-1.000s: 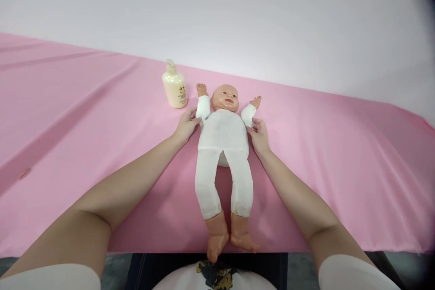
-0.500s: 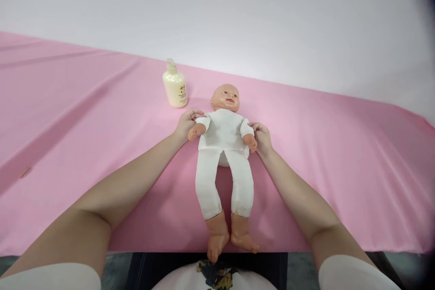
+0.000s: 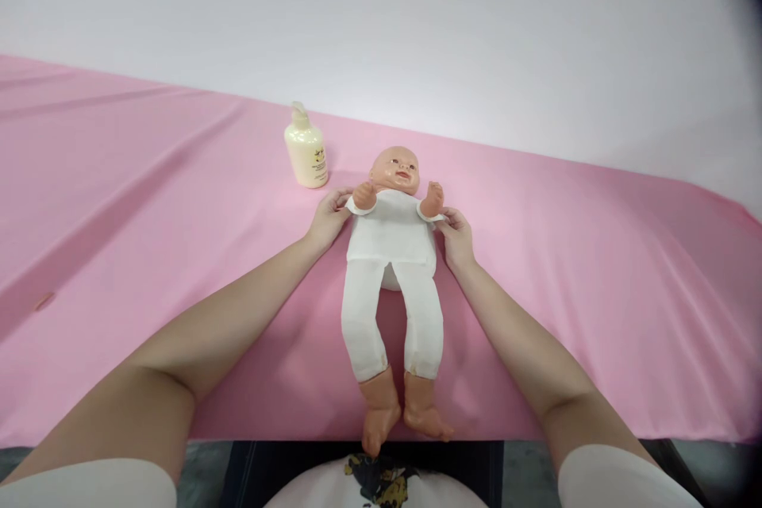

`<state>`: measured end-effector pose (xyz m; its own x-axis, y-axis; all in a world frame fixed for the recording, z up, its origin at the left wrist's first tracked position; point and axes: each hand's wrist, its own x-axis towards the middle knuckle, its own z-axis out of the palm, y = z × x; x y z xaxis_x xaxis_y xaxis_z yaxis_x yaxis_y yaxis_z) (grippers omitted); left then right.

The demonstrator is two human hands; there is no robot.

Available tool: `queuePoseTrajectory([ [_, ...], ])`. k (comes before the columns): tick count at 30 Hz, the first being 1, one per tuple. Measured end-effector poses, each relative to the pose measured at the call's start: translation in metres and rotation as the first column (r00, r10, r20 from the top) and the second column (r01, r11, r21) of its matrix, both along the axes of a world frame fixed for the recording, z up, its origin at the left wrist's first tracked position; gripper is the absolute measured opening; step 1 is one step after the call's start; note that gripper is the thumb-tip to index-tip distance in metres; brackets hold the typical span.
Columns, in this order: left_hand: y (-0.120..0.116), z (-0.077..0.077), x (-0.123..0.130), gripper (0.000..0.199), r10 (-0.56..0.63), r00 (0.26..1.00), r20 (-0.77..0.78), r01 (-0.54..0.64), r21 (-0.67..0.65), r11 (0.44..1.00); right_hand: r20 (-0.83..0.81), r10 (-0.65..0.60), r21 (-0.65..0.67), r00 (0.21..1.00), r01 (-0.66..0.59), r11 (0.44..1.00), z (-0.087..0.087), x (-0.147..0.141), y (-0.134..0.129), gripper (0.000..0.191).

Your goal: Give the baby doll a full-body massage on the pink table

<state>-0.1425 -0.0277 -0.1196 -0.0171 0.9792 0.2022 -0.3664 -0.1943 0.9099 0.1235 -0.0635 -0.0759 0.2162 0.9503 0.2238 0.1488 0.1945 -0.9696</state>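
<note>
A baby doll (image 3: 391,234) in a white top and white trousers lies on its back, head away from me and bare feet towards me. Its forearms are bent up, with both small fists beside the chin. My left hand (image 3: 329,220) is closed on the doll's sleeved arm on the left side, fingertips partly hidden behind the sleeve. On the other side, my right hand (image 3: 458,240) pinches the other sleeved arm near the elbow, its thumb and fingers closed together. A cream pump bottle (image 3: 307,152) stands upright beyond my left hand.
A pink cloth (image 3: 571,270) with creases covers the table, and the doll's feet reach its near edge. Behind rises a plain white wall (image 3: 381,24). A small brownish mark (image 3: 44,302) shows on the cloth at far left.
The doll's two forearms have swung up from beside its body to beside its chin. My hands have stayed nearly in place at its arms. The bottle has not moved.
</note>
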Motion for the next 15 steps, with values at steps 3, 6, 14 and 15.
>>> queuePoseTrajectory([
  [3,0.0009,-0.0025,0.0003,0.047,-0.040,0.999,0.001,0.040,0.021,0.999,0.034,-0.011,0.005,0.999,0.011,1.000,0.0023,-0.0003,-0.0017,0.032],
  [6,0.0021,-0.0029,0.0000,0.057,-0.052,0.999,0.013,0.051,0.010,0.999,0.043,-0.019,0.002,0.999,0.019,1.000,0.0024,0.0004,-0.0014,0.035],
  [14,0.0036,-0.0034,-0.0022,0.064,0.013,1.000,-0.027,-0.015,-0.085,0.996,0.037,-0.003,-0.014,0.999,0.004,1.000,-0.0018,0.0026,0.0008,0.042],
  [15,0.0039,-0.0038,-0.0027,0.065,0.028,0.999,-0.036,-0.032,-0.096,0.995,0.030,0.004,-0.016,1.000,-0.004,1.000,-0.0020,0.0029,0.0010,0.043],
])
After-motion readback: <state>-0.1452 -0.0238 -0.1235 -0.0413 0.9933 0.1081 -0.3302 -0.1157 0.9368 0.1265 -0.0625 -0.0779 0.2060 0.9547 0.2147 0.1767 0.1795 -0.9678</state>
